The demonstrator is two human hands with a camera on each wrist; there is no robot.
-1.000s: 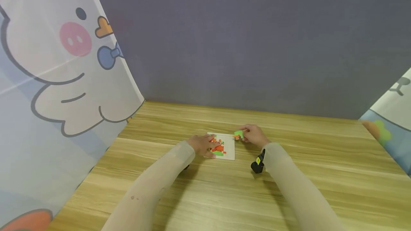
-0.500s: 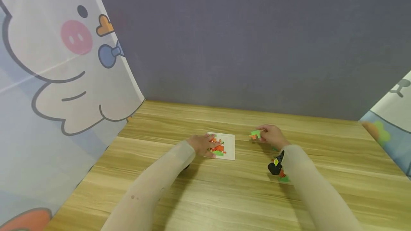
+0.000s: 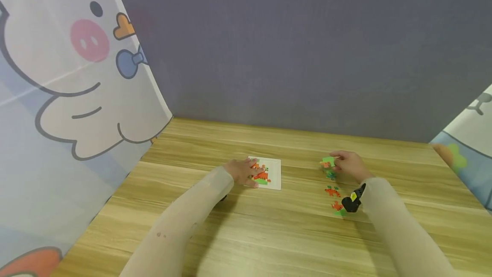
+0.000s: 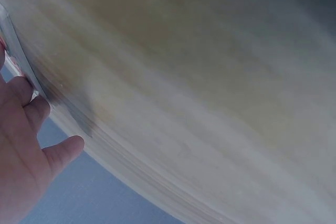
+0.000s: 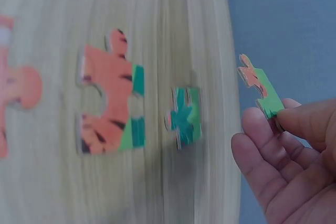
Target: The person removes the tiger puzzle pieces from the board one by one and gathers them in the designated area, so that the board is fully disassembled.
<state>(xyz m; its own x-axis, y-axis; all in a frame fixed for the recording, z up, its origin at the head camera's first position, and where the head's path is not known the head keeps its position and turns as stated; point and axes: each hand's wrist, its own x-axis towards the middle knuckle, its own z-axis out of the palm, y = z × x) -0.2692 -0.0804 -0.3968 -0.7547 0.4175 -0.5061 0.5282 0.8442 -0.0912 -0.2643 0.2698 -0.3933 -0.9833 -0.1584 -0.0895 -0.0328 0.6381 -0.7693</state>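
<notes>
My left hand [image 3: 243, 172] rests with spread fingers on a white puzzle tray [image 3: 274, 174], over its left side. Joined orange and green puzzle pieces [image 3: 263, 176] lie in the tray, partly hidden by that hand. In the left wrist view the tray shows only as a thin edge beside the fingers. To the right, my right hand [image 3: 350, 166] pinches a green and orange puzzle piece [image 5: 266, 90] between thumb and fingers, lifted off the table. Near it on the table lie a green piece [image 5: 185, 116] and an orange striped piece [image 5: 113, 95].
Another orange and green piece [image 3: 338, 207] lies closer to me, beside the black wrist camera [image 3: 351, 202]. The wooden table [image 3: 246, 234] meets a grey wall panel [image 3: 288, 54] at the back. A cartoon-printed sheet [image 3: 77, 97] borders the left side.
My right hand has moved right, away from the tray, carrying the puzzle piece. Loose pieces that the right arm covered now show on the table. The left hand stays on the tray.
</notes>
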